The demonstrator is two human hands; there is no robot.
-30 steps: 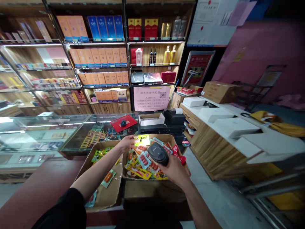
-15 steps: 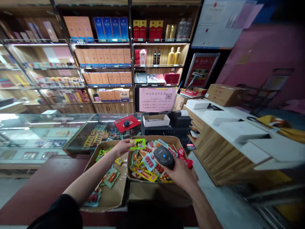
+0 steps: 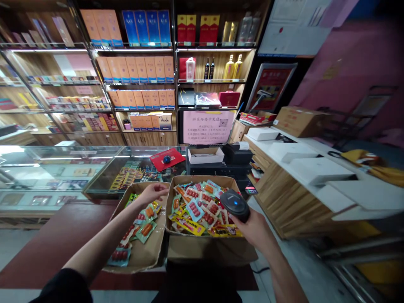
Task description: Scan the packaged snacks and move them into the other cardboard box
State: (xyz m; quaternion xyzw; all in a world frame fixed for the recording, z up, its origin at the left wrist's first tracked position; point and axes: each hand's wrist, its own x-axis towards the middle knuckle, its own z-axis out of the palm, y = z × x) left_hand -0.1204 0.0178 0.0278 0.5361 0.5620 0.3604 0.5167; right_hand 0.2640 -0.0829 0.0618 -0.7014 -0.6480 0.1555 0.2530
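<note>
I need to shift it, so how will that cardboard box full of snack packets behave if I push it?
The cardboard box probably slides rather than tips, being low and wide. Its flimsy walls may flex. The loose snack packets, heaped to the rim, could spill.

— What carries everything here?

— A dark red counter (image 3: pixel 47 248), running up to a glass display case (image 3: pixel 59 162) behind it.

— And directly on the counter?

— Two open cardboard boxes side by side, touching: the left box (image 3: pixel 148 256) with a few snack packets, the right box (image 3: pixel 205 248) heaped with them (red, teal, yellow).

— On the glass?

— A red mat (image 3: pixel 167 159), with a small dark object on it.
</note>
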